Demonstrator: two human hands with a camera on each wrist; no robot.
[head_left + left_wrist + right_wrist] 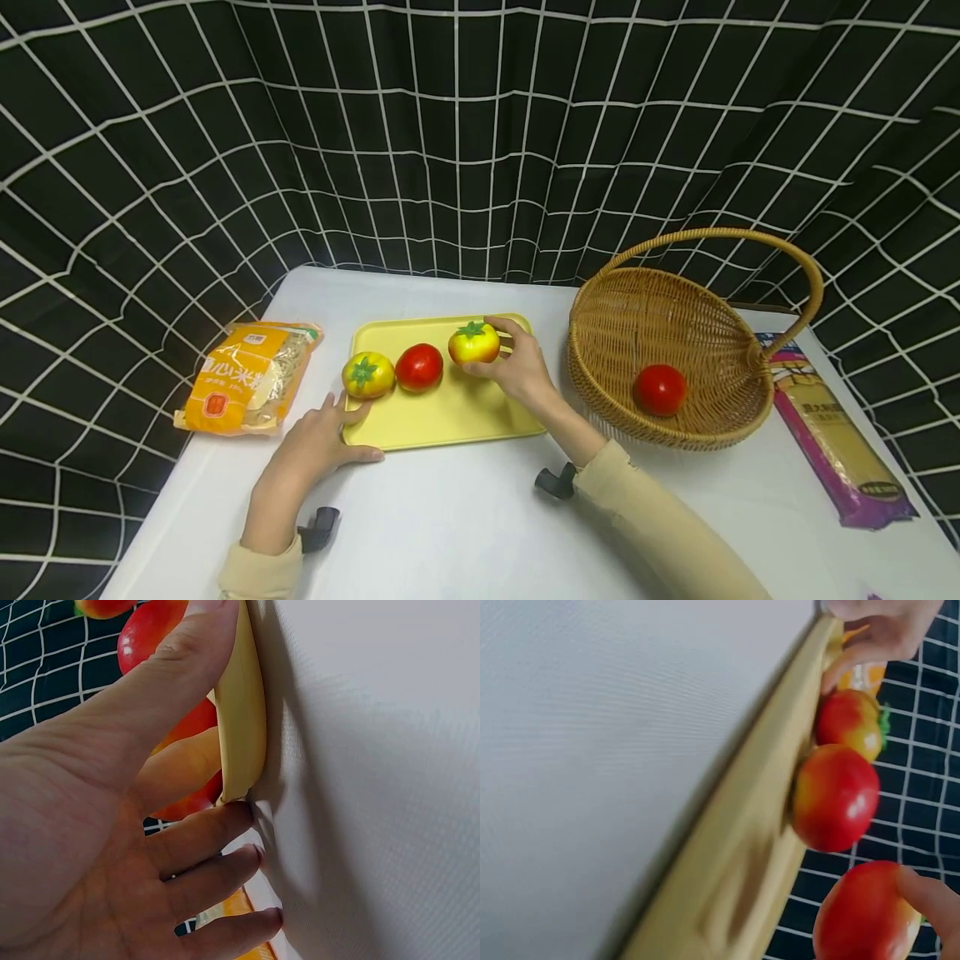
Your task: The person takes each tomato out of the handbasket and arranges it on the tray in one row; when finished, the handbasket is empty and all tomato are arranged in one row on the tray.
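In the head view, my right hand (519,367) pinches a yellow-and-red tomato (474,342) between thumb and fingers, its green leafy top upward. The right wrist view shows this tomato (864,915) apart from the yellow tray (442,425), raised over it. On the tray's left half sit a red tomato (419,367) and a yellowish tomato (368,375) with a green top, side by side. My left hand (318,442) holds the tray's near left corner, thumb at the front edge and index finger over the rim; its other fingers spread outside.
A wicker basket (675,304) with a tall handle stands right of the tray, one red tomato (661,390) inside. An orange food bag (247,379) lies at the left. A purple-and-yellow packet (840,433) lies along the right edge. Behind the white table (450,517) hangs a black gridded curtain (427,142).
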